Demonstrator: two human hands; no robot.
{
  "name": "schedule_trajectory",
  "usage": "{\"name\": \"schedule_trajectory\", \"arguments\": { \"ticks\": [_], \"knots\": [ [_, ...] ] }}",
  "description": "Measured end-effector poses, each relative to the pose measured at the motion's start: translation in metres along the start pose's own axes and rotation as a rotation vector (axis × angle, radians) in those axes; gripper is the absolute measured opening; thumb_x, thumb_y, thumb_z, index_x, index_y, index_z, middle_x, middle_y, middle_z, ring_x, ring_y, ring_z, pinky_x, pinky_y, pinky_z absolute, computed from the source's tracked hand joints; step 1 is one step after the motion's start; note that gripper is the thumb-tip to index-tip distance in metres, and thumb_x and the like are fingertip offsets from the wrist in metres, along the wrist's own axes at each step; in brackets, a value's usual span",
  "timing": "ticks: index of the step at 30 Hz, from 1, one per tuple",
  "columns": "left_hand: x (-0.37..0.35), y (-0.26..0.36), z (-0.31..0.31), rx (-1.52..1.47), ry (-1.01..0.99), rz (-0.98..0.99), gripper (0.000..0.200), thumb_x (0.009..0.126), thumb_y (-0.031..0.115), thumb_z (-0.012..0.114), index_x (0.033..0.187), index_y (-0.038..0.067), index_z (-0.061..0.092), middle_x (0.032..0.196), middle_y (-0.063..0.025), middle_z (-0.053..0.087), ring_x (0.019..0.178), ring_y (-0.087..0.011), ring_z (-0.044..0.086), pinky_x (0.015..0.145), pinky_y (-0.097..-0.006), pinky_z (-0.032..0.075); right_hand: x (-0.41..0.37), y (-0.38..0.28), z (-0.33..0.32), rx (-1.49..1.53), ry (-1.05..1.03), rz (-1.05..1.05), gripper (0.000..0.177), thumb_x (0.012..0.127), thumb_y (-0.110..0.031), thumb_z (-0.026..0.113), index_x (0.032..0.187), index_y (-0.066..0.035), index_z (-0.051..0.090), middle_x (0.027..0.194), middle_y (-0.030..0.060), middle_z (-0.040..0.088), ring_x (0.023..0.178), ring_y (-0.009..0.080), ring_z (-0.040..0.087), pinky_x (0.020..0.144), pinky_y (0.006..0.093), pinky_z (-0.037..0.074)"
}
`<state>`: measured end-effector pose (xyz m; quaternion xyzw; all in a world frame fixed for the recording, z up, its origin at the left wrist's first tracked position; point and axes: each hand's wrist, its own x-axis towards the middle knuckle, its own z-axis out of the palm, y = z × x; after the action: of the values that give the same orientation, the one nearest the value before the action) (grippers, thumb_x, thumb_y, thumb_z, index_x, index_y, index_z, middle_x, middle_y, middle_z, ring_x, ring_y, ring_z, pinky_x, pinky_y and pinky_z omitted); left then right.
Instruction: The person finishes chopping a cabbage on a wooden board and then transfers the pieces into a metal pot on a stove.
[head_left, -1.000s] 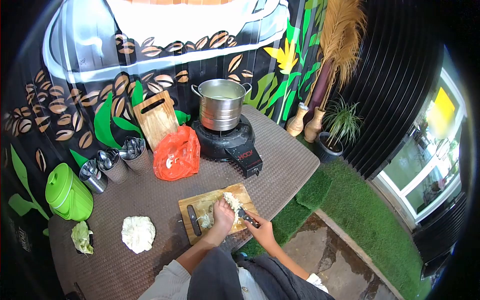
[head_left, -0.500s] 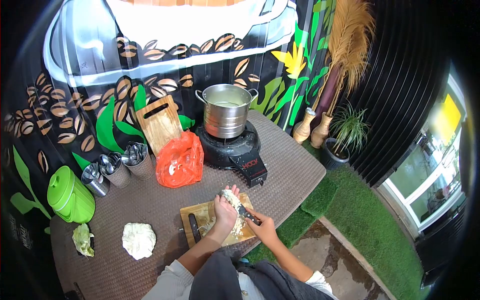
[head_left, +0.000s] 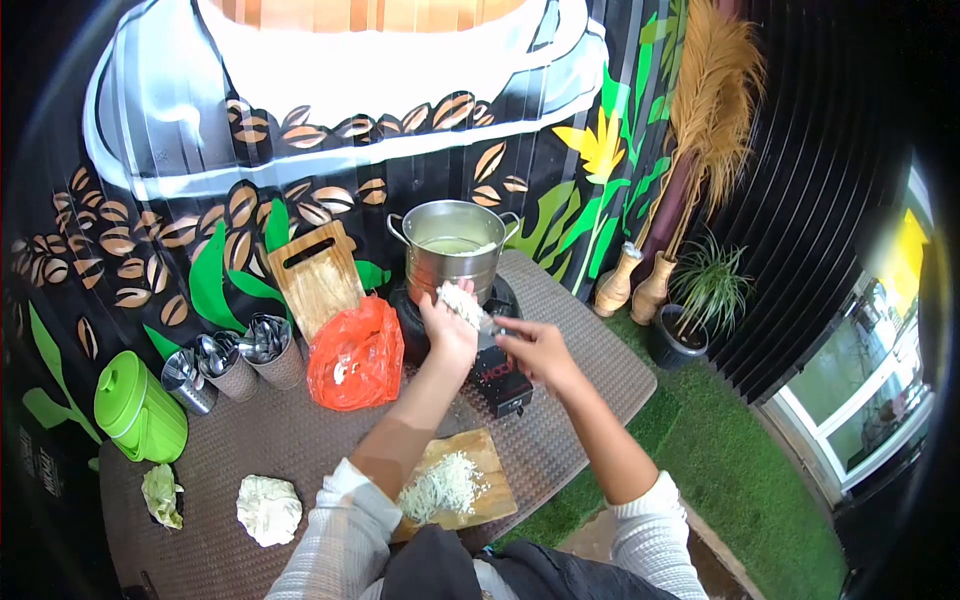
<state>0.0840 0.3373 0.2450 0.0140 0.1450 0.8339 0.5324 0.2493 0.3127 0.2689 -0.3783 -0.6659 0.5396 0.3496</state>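
Observation:
My left hand (head_left: 449, 332) is raised in front of the steel pot (head_left: 452, 268), cupped palm up around a heap of chopped cabbage (head_left: 460, 304). A knife (head_left: 489, 325) is in the grip of my right hand (head_left: 543, 354), its blade against the heap; much of its handle is hidden by my fingers. Below my arms, more chopped cabbage (head_left: 440, 488) lies on a wooden cutting board (head_left: 493, 462), whose left part my left forearm covers. The pot, holding pale liquid, stands on a black portable stove (head_left: 500, 385).
Left of the board are a cabbage head (head_left: 268, 510) and a loose leaf (head_left: 162, 495). Behind them stand a green lidded bucket (head_left: 140, 408), cutlery cups (head_left: 275, 352), a red plastic bag (head_left: 355, 355) and a leaning second board (head_left: 318, 282). Potted plants (head_left: 690, 320) stand beyond the table's right edge.
Both hands have risen from the cutting board toward the pot, carrying chopped cabbage between palm and knife. More of the cabbage left on the board now shows.

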Motion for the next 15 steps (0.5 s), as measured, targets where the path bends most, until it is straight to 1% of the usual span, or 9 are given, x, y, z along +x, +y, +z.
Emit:
{"name": "schedule_trajectory", "arguments": {
  "ticks": [2,5,7,8,10,11,12,13,15],
  "knots": [
    [0.033,0.006,0.031,-0.025,-0.004,0.003,0.072,0.100,0.050,0.032,0.145,-0.006,0.032,0.141,-0.0221,0.050,0.130,-0.0349,0.051,0.112,-0.0443,0.040,0.033,-0.025,-0.009,0.036,-0.011,0.044,0.041,0.088,-0.017,0.073,0.128,-0.008,0.067,0.065,-0.0010,0.059,0.044,0.0045,0.045,0.037,0.0216,0.032],
    [0.074,0.015,0.068,-0.067,0.008,0.025,0.073,0.100,0.051,0.032,0.143,-0.008,0.034,0.137,-0.0232,0.051,0.126,-0.0347,0.054,0.111,-0.0443,0.040,0.080,-0.051,-0.014,-0.009,-0.002,-0.003,0.040,0.088,-0.016,0.070,0.127,-0.007,0.067,0.065,-0.0020,0.057,0.044,0.0043,0.044,0.037,0.0218,0.032],
    [0.100,0.019,0.079,-0.075,0.026,0.032,0.074,0.101,0.051,0.032,0.143,-0.009,0.035,0.136,-0.0240,0.051,0.125,-0.0352,0.054,0.111,-0.0449,0.040,0.105,-0.061,-0.015,0.000,-0.020,0.023,0.041,0.090,-0.015,0.070,0.130,-0.006,0.064,0.068,-0.0018,0.058,0.045,0.0034,0.042,0.038,0.0203,0.027],
    [0.113,0.022,0.085,-0.079,0.046,0.032,0.075,0.101,0.052,0.032,0.142,-0.010,0.035,0.136,-0.0249,0.051,0.125,-0.0356,0.054,0.111,-0.0454,0.040,0.121,-0.059,-0.016,0.041,-0.039,0.020,0.041,0.090,-0.014,0.069,0.130,-0.005,0.064,0.068,-0.0015,0.058,0.045,0.0039,0.041,0.039,0.0208,0.027],
    [0.145,0.028,0.084,-0.036,0.008,-0.004,0.076,0.101,0.053,0.031,0.143,-0.011,0.034,0.136,-0.0257,0.050,0.125,-0.0364,0.054,0.111,-0.0456,0.040,0.143,-0.053,-0.015,0.074,-0.028,0.006,0.041,0.090,-0.014,0.069,0.130,-0.005,0.064,0.069,-0.0014,0.057,0.045,0.0040,0.041,0.039,0.0208,0.026],
    [0.159,0.028,0.081,0.011,-0.020,-0.041,0.078,0.101,0.054,0.031,0.143,-0.012,0.033,0.137,-0.0265,0.050,0.125,-0.0373,0.054,0.112,-0.0458,0.040,0.153,-0.049,-0.014,0.109,-0.019,0.002,0.042,0.090,-0.014,0.070,0.131,-0.004,0.063,0.069,-0.0012,0.057,0.046,0.0041,0.041,0.039,0.0209,0.026],
    [0.154,0.027,0.087,0.125,-0.025,-0.027,0.083,0.101,0.057,0.027,0.146,-0.013,0.028,0.145,-0.0298,0.042,0.136,-0.0385,0.044,0.118,-0.0454,0.031,0.163,-0.041,-0.014,0.112,-0.004,-0.029,0.041,0.090,-0.015,0.070,0.129,-0.002,0.064,0.069,-0.0014,0.059,0.047,0.0039,0.043,0.039,0.0212,0.027],
    [0.156,0.027,0.087,0.124,-0.028,-0.026,0.083,0.101,0.057,0.027,0.146,-0.013,0.028,0.145,-0.0298,0.042,0.136,-0.0385,0.044,0.118,-0.0454,0.031,0.172,-0.033,-0.016,0.112,-0.004,-0.031,0.041,0.090,-0.015,0.070,0.129,-0.002,0.064,0.069,-0.0014,0.059,0.047,0.0039,0.043,0.039,0.0212,0.027],
    [0.162,0.029,0.084,0.694,0.051,0.016,0.082,0.101,0.056,0.023,0.150,-0.010,0.023,0.154,-0.0286,0.034,0.146,-0.0370,0.030,0.121,-0.0433,0.019,0.191,-0.013,-0.015,-0.097,0.143,-0.161,0.040,0.088,-0.018,0.072,0.125,-0.003,0.067,0.069,0.0000,0.061,0.049,0.0043,0.047,0.041,0.0228,0.034]
  ]
}}
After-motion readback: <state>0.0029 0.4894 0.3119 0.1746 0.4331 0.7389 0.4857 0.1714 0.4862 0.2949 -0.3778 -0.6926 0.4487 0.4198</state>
